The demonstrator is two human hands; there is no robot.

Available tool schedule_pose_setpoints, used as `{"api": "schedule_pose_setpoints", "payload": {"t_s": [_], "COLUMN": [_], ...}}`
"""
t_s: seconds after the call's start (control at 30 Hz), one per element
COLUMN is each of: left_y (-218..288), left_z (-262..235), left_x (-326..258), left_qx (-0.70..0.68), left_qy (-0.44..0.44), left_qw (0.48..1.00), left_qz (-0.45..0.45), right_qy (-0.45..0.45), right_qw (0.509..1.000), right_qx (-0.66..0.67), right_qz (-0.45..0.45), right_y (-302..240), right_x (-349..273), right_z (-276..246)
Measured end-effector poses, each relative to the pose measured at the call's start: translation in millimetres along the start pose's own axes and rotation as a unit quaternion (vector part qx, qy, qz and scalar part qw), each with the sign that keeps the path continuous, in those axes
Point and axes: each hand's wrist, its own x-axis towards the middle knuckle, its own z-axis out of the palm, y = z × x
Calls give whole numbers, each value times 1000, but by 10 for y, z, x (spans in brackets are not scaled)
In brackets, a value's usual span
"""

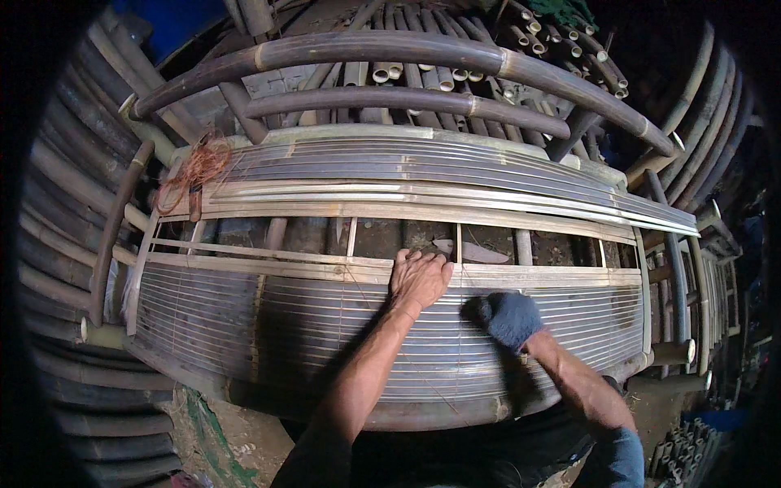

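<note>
A long panel of dark bamboo slats (325,325), tied across with thin wire, lies in front of me on a bamboo frame. A pale bamboo strip (317,268) runs along its far edge. My bare left hand (421,278) rests there, its fingers curled over the strip at the panel's middle. To its right and slightly nearer, my right hand (509,319) wears a blue-grey glove and is closed just above the slats. What it holds, if anything, is hidden. Beyond the strip, short crosspieces (352,237) span a gap in the frame.
Loose pale and dark strips (407,192) lie across the frame's far side. A tangle of copper-coloured wire (203,167) and a brown-handled tool (195,201) sit at far left. Thick bamboo rails (390,49) arch behind; cut poles (569,41) are stacked beyond. Bamboo poles (65,244) line the left.
</note>
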Motion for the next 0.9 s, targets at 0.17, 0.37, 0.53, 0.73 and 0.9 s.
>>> {"api": "schedule_pose_setpoints", "payload": {"t_s": [0.17,0.37,0.53,0.73,0.9], "left_y": [81,19,38,368,486], "left_z": [13,4,-19,-258,-426], "left_x": [6,7,-7,-1028,-1756], "left_qx": [5,13,-35,-128,-69], "left_qy": [-26,-18,-15,-89,-196], "left_qw": [1000,1000,999,945,908], "left_qz": [8,3,22,289,363], "right_qy": [21,16,91,181,110], "right_qw": [994,972,979,903,855], "right_qx": [107,231,152,371,476], "right_qz": [14,41,105,117,177], "right_y": [-320,91,213,311,820], "right_x": [44,-329,-524,-774,-1572], "right_z": [384,257,360,454,282]}}
